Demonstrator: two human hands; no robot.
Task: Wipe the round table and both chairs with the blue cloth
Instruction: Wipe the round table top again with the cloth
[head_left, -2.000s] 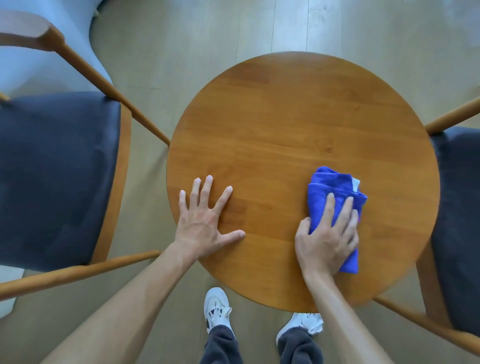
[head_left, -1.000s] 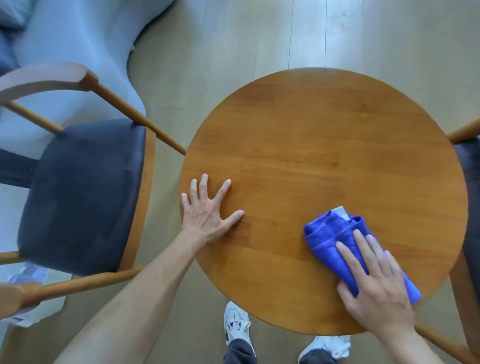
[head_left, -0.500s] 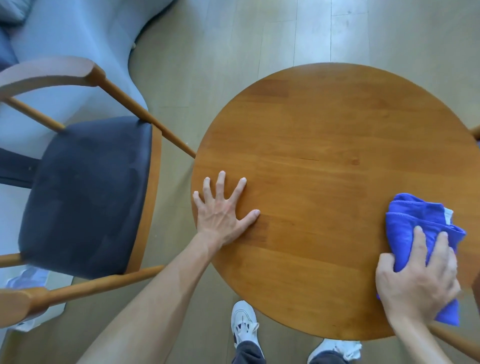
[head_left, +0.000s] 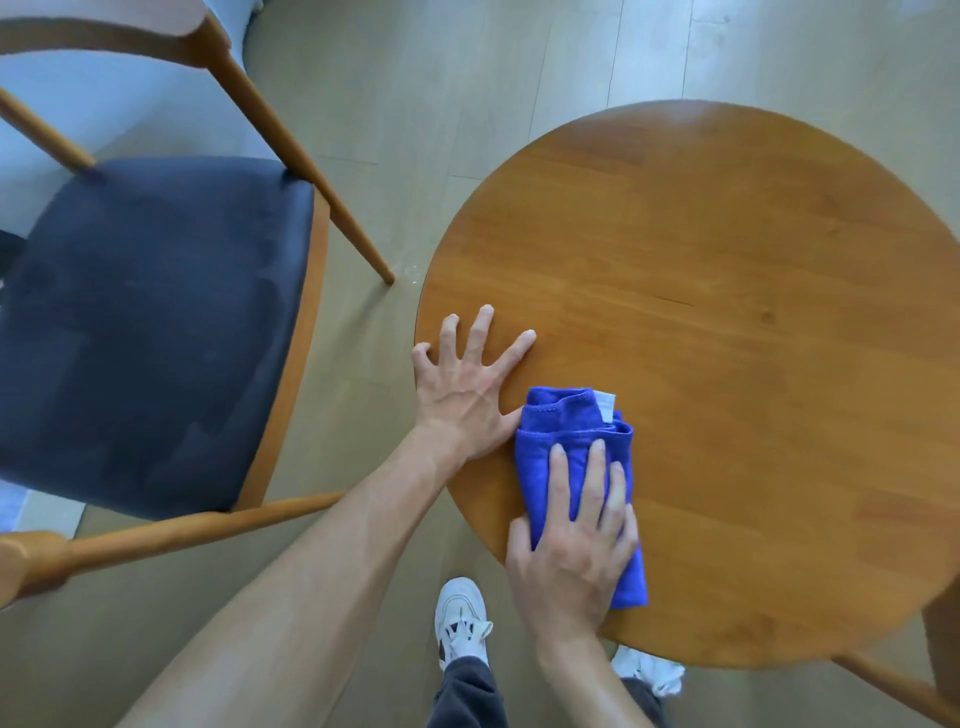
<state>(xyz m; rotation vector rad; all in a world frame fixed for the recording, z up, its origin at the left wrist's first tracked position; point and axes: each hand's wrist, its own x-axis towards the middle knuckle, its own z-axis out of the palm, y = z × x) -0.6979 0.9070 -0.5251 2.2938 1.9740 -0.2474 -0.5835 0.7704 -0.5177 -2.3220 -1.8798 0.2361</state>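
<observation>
**Head view: folded blue cloth under the right palm at the table's near left edge**

Head camera looks straight down on a round table (head_left: 727, 338) of warm, glossy honey-coloured wood, its top built from joined boards with visible grain, a small dark knot and a thin hairline seam. On the near left part of that top lies the blue cloth (head_left: 571, 457), a soft terry or microfibre rectangle folded into thick layers, with stitched hems and a small white label at its far edge. The right hand (head_left: 571, 551) lies flat on the cloth's near half, fingers straight and close together, pressing it to the wood. The left hand (head_left: 467, 384) is spread wide on the bare tabletop at the rim, fingers fanned and straight, gripping nothing; the base of its thumb touches the cloth's left edge, so the two hands sit close side by side.

To the left stands a chair (head_left: 150, 332) with a dark, matte fabric seat pad, a frame of rounded light wooden rods and a curved backrest. A second chair's wooden frame (head_left: 935, 654) shows at the lower right corner. Below are pale plank flooring (head_left: 467, 104), white sneakers (head_left: 462, 623) and dark trouser cuffs.
</observation>
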